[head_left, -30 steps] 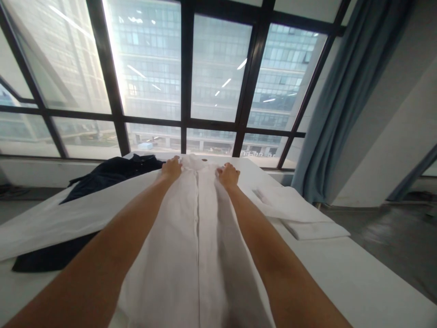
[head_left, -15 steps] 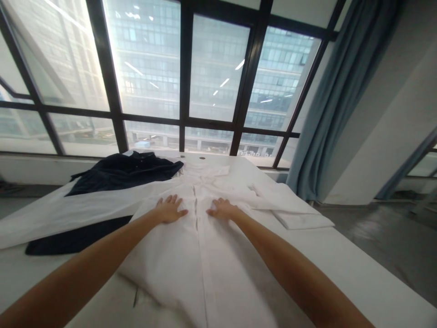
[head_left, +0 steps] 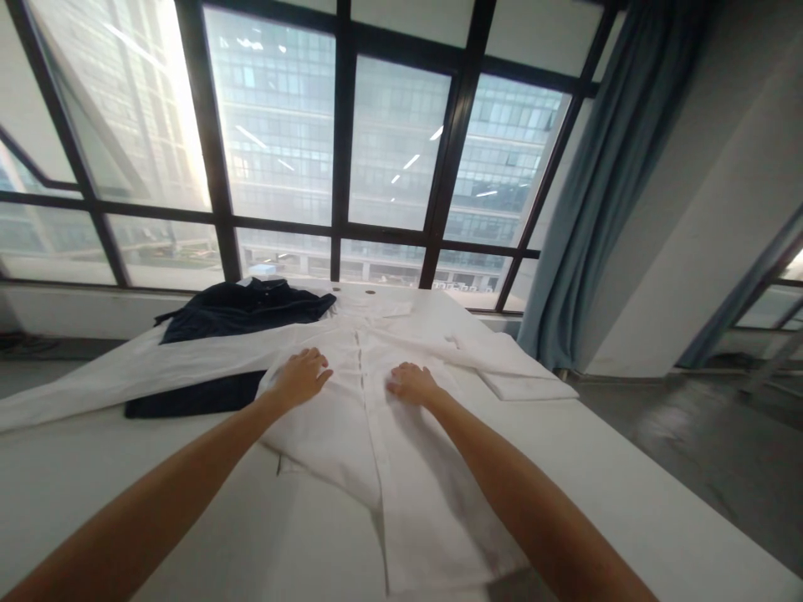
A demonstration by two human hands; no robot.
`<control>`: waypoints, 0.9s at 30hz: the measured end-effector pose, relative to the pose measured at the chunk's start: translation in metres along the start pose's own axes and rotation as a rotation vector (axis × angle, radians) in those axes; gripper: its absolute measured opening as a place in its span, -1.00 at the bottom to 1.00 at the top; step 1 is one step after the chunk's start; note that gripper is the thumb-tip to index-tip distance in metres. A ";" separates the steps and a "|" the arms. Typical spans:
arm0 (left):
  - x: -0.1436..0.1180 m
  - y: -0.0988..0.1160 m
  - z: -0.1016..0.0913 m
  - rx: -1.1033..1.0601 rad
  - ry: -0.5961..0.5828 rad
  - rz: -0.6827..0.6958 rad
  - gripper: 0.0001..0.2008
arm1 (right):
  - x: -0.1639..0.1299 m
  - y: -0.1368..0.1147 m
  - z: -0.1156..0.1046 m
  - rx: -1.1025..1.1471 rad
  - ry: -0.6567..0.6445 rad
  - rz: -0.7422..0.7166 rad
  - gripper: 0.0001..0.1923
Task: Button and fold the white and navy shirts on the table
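White button-front shirt (head_left: 389,468), spread flat, front up; sleeves outstretched

Single head-worn view, looking forward and slightly down from the near edge of the tabletop (head_left: 658,502). The camera sits close above the person's forearms, which extend away from the lens to the left hand (head_left: 299,376) and right hand (head_left: 411,385) at mid-distance. The view faces the far window wall (head_left: 339,142), with the curtain (head_left: 602,176) at far right. No second view overlaps.
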State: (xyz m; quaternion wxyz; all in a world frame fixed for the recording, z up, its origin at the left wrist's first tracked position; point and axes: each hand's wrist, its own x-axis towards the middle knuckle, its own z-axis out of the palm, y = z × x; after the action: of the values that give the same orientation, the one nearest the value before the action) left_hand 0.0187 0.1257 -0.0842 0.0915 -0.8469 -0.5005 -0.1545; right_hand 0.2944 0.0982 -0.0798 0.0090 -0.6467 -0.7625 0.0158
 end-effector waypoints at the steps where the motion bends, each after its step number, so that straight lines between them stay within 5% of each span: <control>1: -0.015 0.003 -0.008 -0.003 -0.002 -0.023 -0.65 | -0.013 0.005 -0.003 0.011 -0.017 -0.003 -0.52; 7: -0.093 0.012 -0.045 -0.145 -0.307 -0.137 -0.59 | -0.069 0.063 -0.008 0.079 -0.041 -0.032 -0.52; 11: -0.120 0.015 -0.061 -0.400 -0.471 0.041 -0.67 | -0.085 0.103 0.004 0.124 0.069 0.101 -0.49; 18: -0.126 0.017 -0.053 -0.402 -0.254 0.326 -0.75 | -0.095 0.116 0.008 0.201 0.042 0.047 -0.42; 22: -0.121 0.026 -0.051 -0.317 -0.188 0.327 -0.69 | -0.098 0.109 0.004 0.193 0.035 0.065 -0.40; 27: -0.125 0.026 -0.099 -0.511 -0.104 0.198 -0.63 | -0.101 0.107 0.003 0.208 0.047 0.067 -0.38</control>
State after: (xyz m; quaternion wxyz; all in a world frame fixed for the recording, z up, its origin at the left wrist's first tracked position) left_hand -0.0315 -0.0199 -0.0353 -0.1361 -0.8941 -0.3641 -0.2223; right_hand 0.4165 0.0155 -0.0857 0.0933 -0.6675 -0.7344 0.0801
